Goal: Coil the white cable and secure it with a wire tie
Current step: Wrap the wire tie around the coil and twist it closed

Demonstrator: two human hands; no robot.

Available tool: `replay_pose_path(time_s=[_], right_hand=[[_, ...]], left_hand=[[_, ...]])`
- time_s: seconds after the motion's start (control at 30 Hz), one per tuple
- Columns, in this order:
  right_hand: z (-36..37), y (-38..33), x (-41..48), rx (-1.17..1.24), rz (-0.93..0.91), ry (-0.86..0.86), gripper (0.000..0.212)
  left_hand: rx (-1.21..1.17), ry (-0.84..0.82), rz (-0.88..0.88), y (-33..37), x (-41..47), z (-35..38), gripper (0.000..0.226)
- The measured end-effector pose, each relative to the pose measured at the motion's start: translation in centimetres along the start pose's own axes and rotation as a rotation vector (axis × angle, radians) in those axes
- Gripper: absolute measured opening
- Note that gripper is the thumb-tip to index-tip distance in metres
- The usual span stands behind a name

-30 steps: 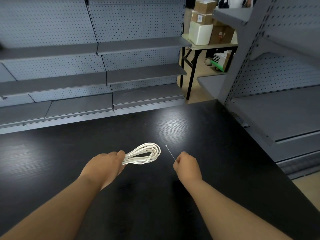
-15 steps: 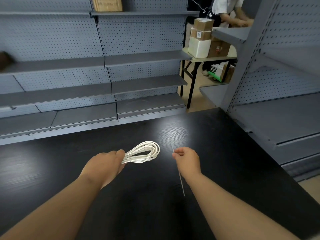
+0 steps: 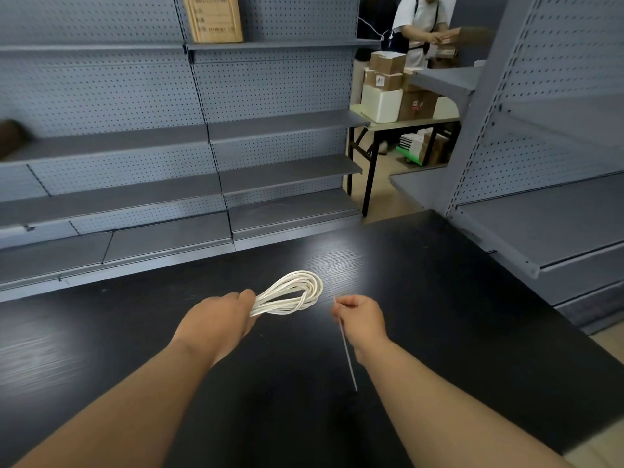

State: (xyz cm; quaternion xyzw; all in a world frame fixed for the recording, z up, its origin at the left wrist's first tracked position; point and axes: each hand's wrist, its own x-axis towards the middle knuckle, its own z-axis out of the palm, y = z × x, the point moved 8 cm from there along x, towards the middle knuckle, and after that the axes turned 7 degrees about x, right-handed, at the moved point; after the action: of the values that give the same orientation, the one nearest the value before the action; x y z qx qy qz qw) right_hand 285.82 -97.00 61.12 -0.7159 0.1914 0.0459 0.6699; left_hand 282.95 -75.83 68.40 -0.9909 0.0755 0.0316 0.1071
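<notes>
— What has moved since a second ago?

— The wire tie (image 3: 347,356) has swung over. It pointed up and away from the right hand (image 3: 363,319); now most of it hangs down toward the person, with a short end above the pinch. The view has also lifted, so a cardboard box (image 3: 213,17) on the top shelf shows.

— Any writing?

— Dark print on that box, too blurred to read. A small carton in the stacked boxes (image 3: 386,82) at the back carries a mark I cannot make out.

— And the cable?

— The white cable (image 3: 293,293) is a flat oval coil of several smooth loops, held above the black table (image 3: 439,298). The left hand (image 3: 219,319) grips one end of the coil, fingers curled round it; the loops stick out to the right.

— The right-hand fingers?

— Thumb and forefinger pinch the thin, straight tie; the other fingers are curled in. The two hands are near each other but apart.

— The surroundings?

— The tabletop has a wood grain with a glare patch. Grey pegboard shelves (image 3: 280,125) stand behind and to the right. Beyond them is a folding table (image 3: 405,123) bearing the cartons, and another person (image 3: 420,25) handling a box.
</notes>
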Motion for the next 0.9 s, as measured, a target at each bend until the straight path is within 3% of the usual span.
replay_pose_path(time_s=[0.2, 0.4, 0.73, 0.9], right_hand=[[2.9, 2.6, -3.0, 0.2, 0.162, -0.029, 0.019], [4.7, 4.1, -5.7, 0.286, 0.212, -0.049, 0.027], [5.1, 7.6, -7.4, 0.386, 0.316, 0.161, 0.018], [6.1, 9.6, -7.7, 0.476, 0.35, 0.187, 0.019]], left_hand=[[-0.035, 0.019, 0.007, -0.8, -0.8, 1.1, 0.027], [-0.101, 0.023, 0.005, -1.3, -1.4, 2.3, 0.027], [-0.155, -0.013, 0.029, 0.1, -1.7, 5.3, 0.03], [-0.176, -0.059, 0.071, 2.1, -1.5, 7.6, 0.03]])
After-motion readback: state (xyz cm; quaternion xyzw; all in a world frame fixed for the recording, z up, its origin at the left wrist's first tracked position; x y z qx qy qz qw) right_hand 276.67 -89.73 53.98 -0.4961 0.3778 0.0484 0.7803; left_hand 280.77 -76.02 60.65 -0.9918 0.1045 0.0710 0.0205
